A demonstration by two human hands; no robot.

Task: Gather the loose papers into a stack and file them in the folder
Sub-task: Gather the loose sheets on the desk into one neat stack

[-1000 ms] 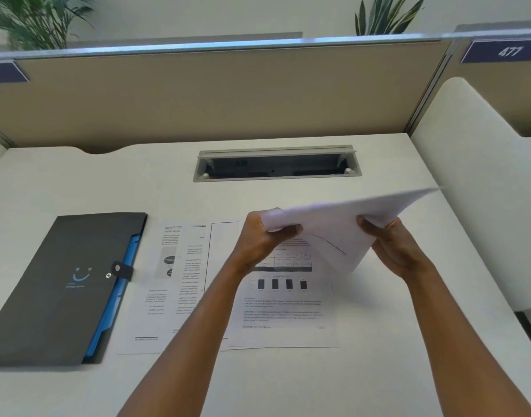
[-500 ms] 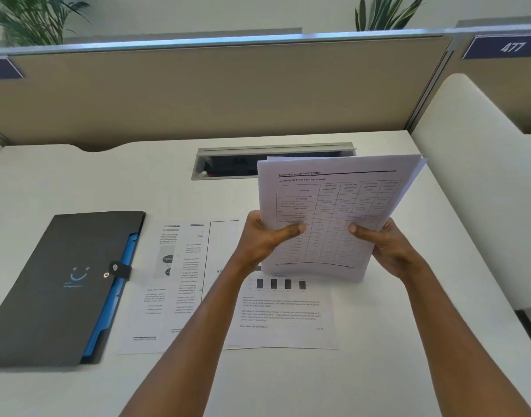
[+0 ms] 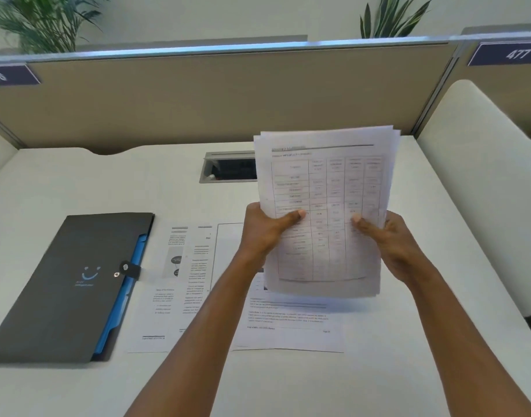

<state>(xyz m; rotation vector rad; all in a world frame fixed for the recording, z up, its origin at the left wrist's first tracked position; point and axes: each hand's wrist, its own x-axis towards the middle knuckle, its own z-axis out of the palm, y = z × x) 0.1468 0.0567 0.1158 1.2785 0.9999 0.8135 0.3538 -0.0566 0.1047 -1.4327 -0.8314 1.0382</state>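
Looking through the head camera, the only view I have, I see the sheaf (image 3: 327, 188) held upright over the middle of the desk (image 3: 408, 371), table side facing me. The left hand (image 3: 267, 233) pinches its left edge and the right hand (image 3: 390, 245) its right. Each thumb lies flat on the printed front; the other fingers are behind the paper, so I cannot tell how they lie. The top corners are fanned, so the pages are not yet flush. The lower edge is blurred, and I cannot tell whether it touches the page beneath.

I judge the step in hand to be squaring the bundle. To do it well I would slacken both pinches just enough for the pages to slide, drop the lower edge onto bare desk rather than onto a printed page, then turn the bundle and knock one long edge too.

More loose sheets (image 3: 180, 281) lie flat and overlapping below and to the left of the sheaf, so the gathering is perhaps half done. The folder (image 3: 68, 284) lies just beside them on the left, closed, its snap strap fastened.
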